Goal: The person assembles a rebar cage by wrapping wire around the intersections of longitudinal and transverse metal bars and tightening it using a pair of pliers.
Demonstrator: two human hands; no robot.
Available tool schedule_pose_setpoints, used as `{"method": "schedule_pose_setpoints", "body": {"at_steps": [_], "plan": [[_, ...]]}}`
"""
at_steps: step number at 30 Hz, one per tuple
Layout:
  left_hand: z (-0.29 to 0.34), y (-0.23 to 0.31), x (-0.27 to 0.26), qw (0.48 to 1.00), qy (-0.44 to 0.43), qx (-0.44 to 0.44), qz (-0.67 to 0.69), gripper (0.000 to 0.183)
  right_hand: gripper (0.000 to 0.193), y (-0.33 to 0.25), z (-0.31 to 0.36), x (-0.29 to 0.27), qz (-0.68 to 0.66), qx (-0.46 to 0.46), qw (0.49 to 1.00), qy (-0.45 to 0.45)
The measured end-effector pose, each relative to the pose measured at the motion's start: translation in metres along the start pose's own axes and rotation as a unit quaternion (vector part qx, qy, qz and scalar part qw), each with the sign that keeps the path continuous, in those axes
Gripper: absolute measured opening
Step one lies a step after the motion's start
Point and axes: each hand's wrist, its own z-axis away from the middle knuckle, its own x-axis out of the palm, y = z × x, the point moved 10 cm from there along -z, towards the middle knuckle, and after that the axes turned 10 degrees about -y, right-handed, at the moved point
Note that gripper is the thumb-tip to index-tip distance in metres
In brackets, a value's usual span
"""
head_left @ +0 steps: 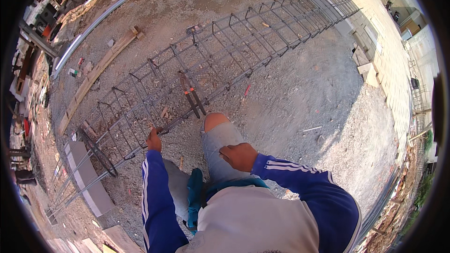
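A long rebar cage (220, 42) of dark bars and square stirrups lies diagonally over the gravel, from near left to far right. At its near edge my left hand (153, 141) is closed on a bar, just beside a stirrup. My right hand (240, 156) is curled above my knee, away from the cage; what its fingers hold, if anything, is hidden. Long-handled pincers (193, 99) with dark, orange-marked handles rest on the cage, in front of my knee. Toward the left end, a few dark stirrups (97, 152) lean bunched together.
Grey blocks (89, 178) lie under the cage's left end. Beyond it are a wooden beam (96, 77) and a pale metal length (86, 37). Stone pieces (369, 71) border the paving at the right. A small red object (247, 90) lies on the gravel near the cage.
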Motion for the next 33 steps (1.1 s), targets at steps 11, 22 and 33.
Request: {"method": "schedule_pose_setpoints", "body": {"at_steps": [11,22,33], "plan": [[0.009,0.017,-0.001,0.994,0.058,-0.033,-0.088,0.055,0.019,0.019,-0.002,-0.015,-0.044,0.057,0.994,-0.079],[0.001,0.02,-0.006,0.977,0.048,0.016,-0.209,0.057,0.022,0.037,0.008,0.013,0.0,0.12,0.99,-0.07],[0.008,0.042,-0.005,0.975,0.016,0.135,-0.174,0.06,0.016,-0.041,0.06,0.012,0.135,0.159,0.975,0.075]]}}
